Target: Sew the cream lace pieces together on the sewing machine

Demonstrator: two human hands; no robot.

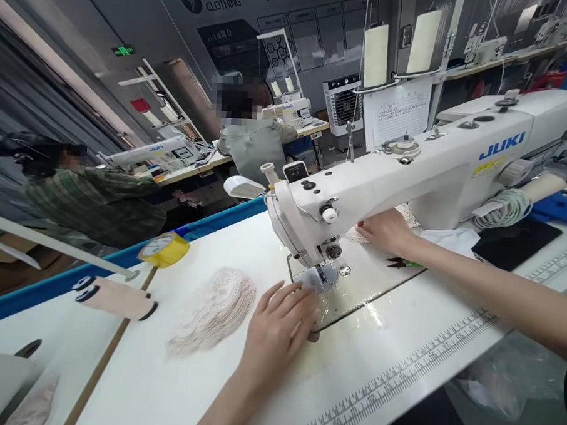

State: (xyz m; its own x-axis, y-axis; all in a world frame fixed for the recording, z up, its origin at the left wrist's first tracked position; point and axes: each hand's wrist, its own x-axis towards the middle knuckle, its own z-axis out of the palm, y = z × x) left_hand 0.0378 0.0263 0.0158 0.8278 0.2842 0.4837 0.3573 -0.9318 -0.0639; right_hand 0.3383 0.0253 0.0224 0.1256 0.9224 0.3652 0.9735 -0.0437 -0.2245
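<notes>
Head view: the left hand lies spread and flat on the bench beside the presser foot. The right hand reaches behind the machine, fingers curled on lace; its grip I cannot tell. The lace looks light, limp and snag-prone, best held by its edges. A lace pile lies toward the left edge, with open room along the front edge.

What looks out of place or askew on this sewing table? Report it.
Nothing stands out. The left hand rests flat by the presser foot, the right hand behind the needle. The lace pile lies loosely heaped, and the tape roll sits at the table edge.
</notes>
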